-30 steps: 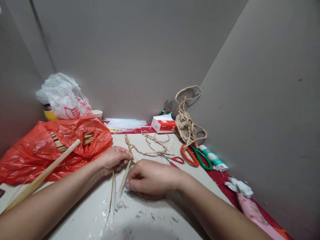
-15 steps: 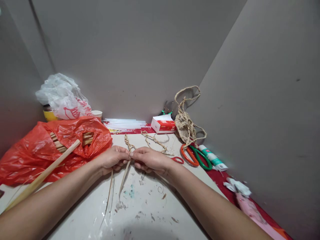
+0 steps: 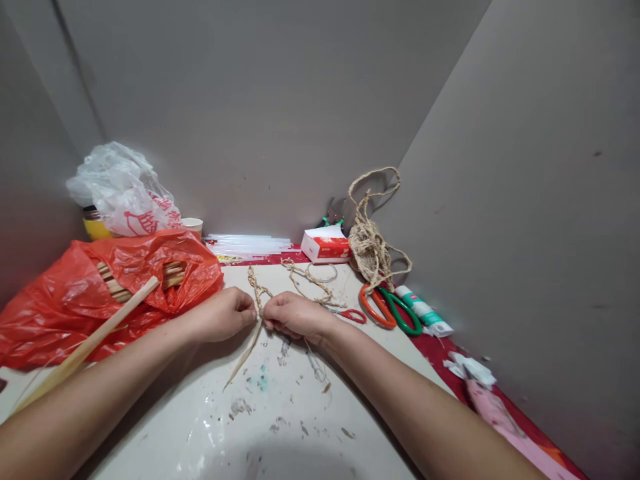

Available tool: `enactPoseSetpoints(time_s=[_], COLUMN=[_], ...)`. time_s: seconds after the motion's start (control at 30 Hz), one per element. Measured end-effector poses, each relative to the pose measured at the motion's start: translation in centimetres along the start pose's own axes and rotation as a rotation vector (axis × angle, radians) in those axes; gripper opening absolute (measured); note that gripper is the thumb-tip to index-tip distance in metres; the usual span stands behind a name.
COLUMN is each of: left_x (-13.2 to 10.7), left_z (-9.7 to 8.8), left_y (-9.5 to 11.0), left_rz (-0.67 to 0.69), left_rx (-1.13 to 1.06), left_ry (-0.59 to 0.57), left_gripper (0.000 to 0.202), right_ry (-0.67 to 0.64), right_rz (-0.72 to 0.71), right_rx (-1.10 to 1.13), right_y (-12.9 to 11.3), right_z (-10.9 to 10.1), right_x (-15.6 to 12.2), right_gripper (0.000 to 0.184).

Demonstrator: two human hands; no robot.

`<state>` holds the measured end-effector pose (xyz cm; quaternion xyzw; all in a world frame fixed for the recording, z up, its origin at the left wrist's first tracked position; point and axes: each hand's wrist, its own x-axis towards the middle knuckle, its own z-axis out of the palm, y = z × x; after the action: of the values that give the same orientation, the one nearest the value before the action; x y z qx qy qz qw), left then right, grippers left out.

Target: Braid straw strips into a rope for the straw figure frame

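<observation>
We pinch the near end of a braided tan straw cord (image 3: 253, 280) with the fingertips of our left hand (image 3: 227, 315). Our right hand (image 3: 295, 315) is narrowed just beside it, though we cannot tell what its fingers hold. The cord lies mid-scene on the off-white board (image 3: 165, 427), right of the crinkled red plastic bag (image 3: 65, 300) and left of the small red-handled scissors (image 3: 344, 312).

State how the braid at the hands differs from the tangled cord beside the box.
The braid is at the left hand and right hand; the tangled cord is untouched. The braid lies low; the tangled cord is heaped in a bulkier pile. Both are straw-coloured.
</observation>
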<state>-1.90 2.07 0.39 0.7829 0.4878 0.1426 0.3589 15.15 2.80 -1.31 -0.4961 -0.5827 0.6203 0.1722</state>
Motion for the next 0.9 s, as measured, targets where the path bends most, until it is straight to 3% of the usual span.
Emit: enactPoseSetpoints(time_s=[0.23,0.5,0.63,0.73,0.77,0.83,0.9], left_x=[-1.6,-2.4,-3.9,-5.5,-5.7,-5.3,-4.1], left_z=[0.9,3.8,4.5,3.7,3.1,1.8,0.5], left_y=[1.9,4.1,5.4,6.7,6.9,6.6,5.5], left_rz=[-0.058,-0.086,0.019,0.093,0.098,0.088,0.074], left_rx=[0.288,0.737,0.715,0.511,0.421,0.267,0.148], left_ry=[0.072,-0.021,-0.134,-0.337,-0.351,-0.232,0.026], left_gripper=[0.030,0.030,0.028,0.027,0.027,0.027,0.024], right_ry=[0.017,-0.056,-0.154,-0.218,-0.228,-0.247,-0.273], right_rz=[0.008,0.046,0.051,0.053,0.048,0.039,0.033], right_rx=[0.120,0.293,0.347,0.385,0.396,0.422,0.444], right_y=[-0.2,-0.3,-0.2,-0.1,-0.1,-0.1,-0.1], right_z=[0.8,0.9,0.3,-0.4,-0.7,-1.0,-1.3], right_x=[-0.3,-0.5,-0.4,-0.3,-0.2,-0.1,0.0], right_gripper=[0.025,0.028,0.015,0.011,0.011,0.010,0.011])
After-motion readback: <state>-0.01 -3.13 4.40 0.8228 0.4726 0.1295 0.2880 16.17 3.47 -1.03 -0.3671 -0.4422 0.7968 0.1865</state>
